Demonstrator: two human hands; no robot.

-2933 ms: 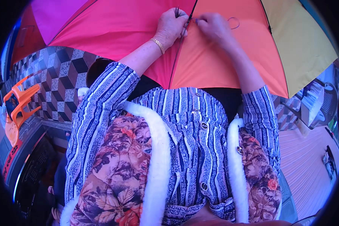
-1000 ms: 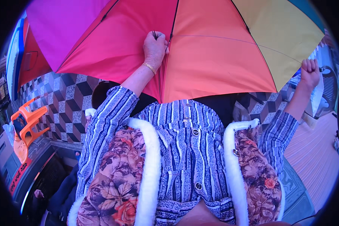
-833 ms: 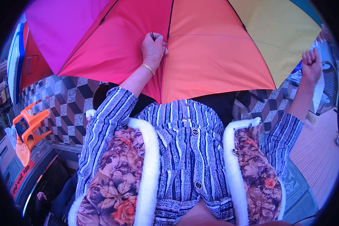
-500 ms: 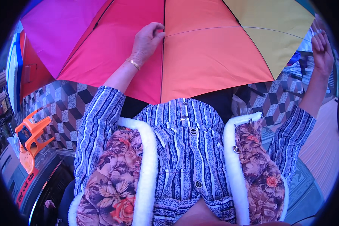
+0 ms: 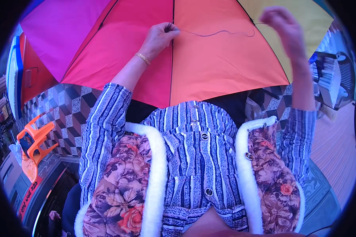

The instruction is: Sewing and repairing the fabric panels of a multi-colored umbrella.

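An open umbrella (image 5: 221, 59) with purple, red, orange and yellow panels spreads across my lap, its dark ribs on the side facing me. My left hand (image 5: 160, 37) is closed in a pinch at the dark rib between the red and orange panels. A thin dark thread (image 5: 213, 35) runs from there over the orange panel in a slack wave. Above the yellow panel, my right hand (image 5: 284, 29) is blurred by motion, its fingers drawn together around the thread's other end. Whether a needle is in either hand is too small to tell.
Left of the umbrella, an orange plastic stool (image 5: 35, 142) lies tilted near the patterned tile floor (image 5: 67, 110). A red and blue-white box-like object (image 5: 27, 75) stands beyond it. On the right are a dark perforated chair-like object (image 5: 346, 75) and a pale ridged surface (image 5: 336, 138).
My right hand has swung inward from the far right to over the yellow panel. The thread, taut before, now hangs slack. My left hand has shifted slightly right along the rib.
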